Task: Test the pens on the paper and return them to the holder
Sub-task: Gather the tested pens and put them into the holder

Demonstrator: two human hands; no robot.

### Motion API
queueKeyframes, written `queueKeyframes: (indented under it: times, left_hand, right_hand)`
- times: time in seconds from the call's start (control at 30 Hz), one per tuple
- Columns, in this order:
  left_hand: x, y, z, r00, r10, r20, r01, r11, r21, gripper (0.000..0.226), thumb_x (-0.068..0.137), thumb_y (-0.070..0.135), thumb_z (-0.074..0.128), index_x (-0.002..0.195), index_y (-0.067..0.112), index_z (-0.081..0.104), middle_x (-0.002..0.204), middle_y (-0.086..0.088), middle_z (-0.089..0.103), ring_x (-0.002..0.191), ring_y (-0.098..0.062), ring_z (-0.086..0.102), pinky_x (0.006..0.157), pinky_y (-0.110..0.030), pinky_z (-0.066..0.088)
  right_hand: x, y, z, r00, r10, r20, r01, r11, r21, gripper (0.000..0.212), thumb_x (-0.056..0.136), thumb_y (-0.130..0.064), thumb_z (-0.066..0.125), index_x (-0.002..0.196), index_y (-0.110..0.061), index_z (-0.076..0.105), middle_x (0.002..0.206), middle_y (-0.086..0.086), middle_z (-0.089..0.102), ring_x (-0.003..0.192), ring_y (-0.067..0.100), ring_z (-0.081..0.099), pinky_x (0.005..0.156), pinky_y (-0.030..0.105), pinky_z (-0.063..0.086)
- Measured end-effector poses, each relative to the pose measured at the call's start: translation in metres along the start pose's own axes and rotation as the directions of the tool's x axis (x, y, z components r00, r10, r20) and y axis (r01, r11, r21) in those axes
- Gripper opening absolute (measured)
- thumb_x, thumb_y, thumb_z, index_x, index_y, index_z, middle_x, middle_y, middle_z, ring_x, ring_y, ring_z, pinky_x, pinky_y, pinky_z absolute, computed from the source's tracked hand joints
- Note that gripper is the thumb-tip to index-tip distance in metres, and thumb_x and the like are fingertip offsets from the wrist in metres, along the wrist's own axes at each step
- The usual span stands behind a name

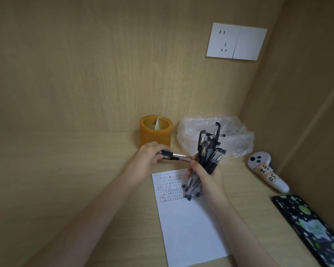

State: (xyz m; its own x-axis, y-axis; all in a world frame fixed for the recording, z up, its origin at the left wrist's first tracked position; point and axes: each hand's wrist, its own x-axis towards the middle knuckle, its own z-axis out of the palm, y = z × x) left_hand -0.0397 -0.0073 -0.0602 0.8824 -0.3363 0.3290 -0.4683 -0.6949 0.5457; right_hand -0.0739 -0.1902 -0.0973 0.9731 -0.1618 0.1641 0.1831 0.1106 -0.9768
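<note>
Left hand [148, 160] pinched one pen [178, 157] at its black grip end. The pen lay nearly level, long axis left to right, its far end reaching the right hand [206, 174]. Right hand curled round a bundle of pens [206, 151], near upright, black caps up and fanned, lower ends over the marked top of the paper [189, 228]. Orange holder [155, 135] stood upright behind the left hand, mouth open, something pale inside; could not tell what. Crumpled plastic bag [235, 135] sat just right of it.
</note>
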Motion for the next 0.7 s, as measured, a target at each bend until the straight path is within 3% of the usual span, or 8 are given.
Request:
queueKeyframes:
  times: [0.07,0.17,0.27,0.33,0.4,0.53,0.63,0.7]
  left_hand:
    - [0.0,0.013,-0.02,0.999,0.05,-0.006,-0.05,0.998,0.043,0.03,0.093,0.009,0.049,0.119,0.02,0.061,0.105,0.001,0.058,0.098,-0.012,0.052,0.081,-0.023,0.041]
    - [0.004,0.03,-0.051,0.993,0.116,0.029,-0.119,0.973,0.199,0.032,0.094,0.003,0.048,0.12,0.015,0.061,0.106,-0.006,0.059,0.098,-0.019,0.055,0.076,-0.025,0.038]
    - [0.005,0.042,-0.074,0.988,0.114,0.101,-0.143,0.923,0.358,0.039,0.089,-0.006,0.048,0.119,0.016,0.062,0.101,-0.008,0.059,0.094,-0.022,0.056,0.075,-0.028,0.04]
    - [0.003,0.053,-0.081,0.983,0.13,0.129,-0.17,0.911,0.375,0.041,0.089,-0.007,0.047,0.119,0.018,0.062,0.101,-0.007,0.06,0.095,-0.021,0.057,0.077,-0.03,0.043]
    - [0.002,0.065,-0.084,0.979,0.133,0.155,-0.186,0.895,0.405,0.04,0.091,-0.005,0.046,0.12,0.018,0.06,0.104,-0.007,0.059,0.097,-0.02,0.057,0.08,-0.032,0.044]
    - [0.001,0.079,-0.084,0.975,0.164,0.147,-0.212,0.879,0.427,0.037,0.09,-0.005,0.045,0.115,0.016,0.063,0.105,-0.005,0.056,0.096,-0.021,0.057,0.082,-0.038,0.045]
    - [-0.002,0.083,-0.083,0.981,0.146,0.131,-0.186,0.905,0.382,0.04,0.09,-0.006,0.047,0.115,0.02,0.064,0.109,-0.005,0.054,0.096,-0.022,0.057,0.084,-0.039,0.046]
    - [-0.002,0.087,-0.083,0.984,0.147,0.103,-0.174,0.923,0.343,0.039,0.09,-0.005,0.048,0.114,0.021,0.065,0.11,-0.002,0.052,0.096,-0.018,0.056,0.083,-0.036,0.047]
  right_hand:
    - [-0.001,0.0,0.0,0.999,-0.006,-0.04,0.002,0.996,-0.084,0.024,0.084,-0.026,0.07,0.101,-0.011,0.064,0.08,0.004,0.07,0.08,0.021,0.068,0.077,0.04,0.055]
    - [-0.005,-0.006,0.001,0.998,-0.047,-0.039,0.043,0.994,-0.098,0.022,0.087,-0.022,0.066,0.106,-0.012,0.061,0.086,-0.005,0.069,0.076,-0.003,0.065,0.066,0.013,0.048]
    - [-0.007,-0.006,-0.001,0.996,-0.09,-0.023,0.083,0.971,-0.226,0.052,0.077,-0.047,0.07,0.119,-0.018,0.056,0.122,0.007,0.054,0.112,0.009,0.056,0.096,0.029,0.045]
    - [-0.012,-0.009,0.002,0.996,-0.077,0.049,0.086,0.966,-0.244,0.062,0.072,-0.058,0.071,0.125,-0.031,0.051,0.129,0.004,0.052,0.121,0.019,0.052,0.103,0.043,0.043]
    - [-0.015,-0.012,0.007,0.985,-0.09,0.144,0.116,0.976,-0.187,0.053,0.079,-0.045,0.072,0.127,-0.036,0.05,0.121,-0.009,0.06,0.118,0.016,0.057,0.094,0.035,0.051]
    - [-0.017,-0.02,0.011,0.975,-0.125,0.182,0.148,0.982,-0.119,0.036,0.077,-0.032,0.066,0.113,-0.025,0.062,0.094,-0.02,0.072,0.09,-0.001,0.066,0.077,0.014,0.051]
    - [-0.017,-0.022,0.011,0.984,-0.096,0.151,0.116,0.985,-0.125,0.031,0.073,-0.037,0.067,0.097,-0.017,0.068,0.069,0.002,0.07,0.062,0.024,0.064,0.054,0.027,0.051]
    - [-0.016,-0.022,0.011,0.984,-0.069,0.164,0.09,0.988,-0.128,0.04,0.075,-0.037,0.067,0.103,-0.008,0.066,0.068,0.007,0.071,0.059,0.039,0.064,0.049,0.033,0.051]
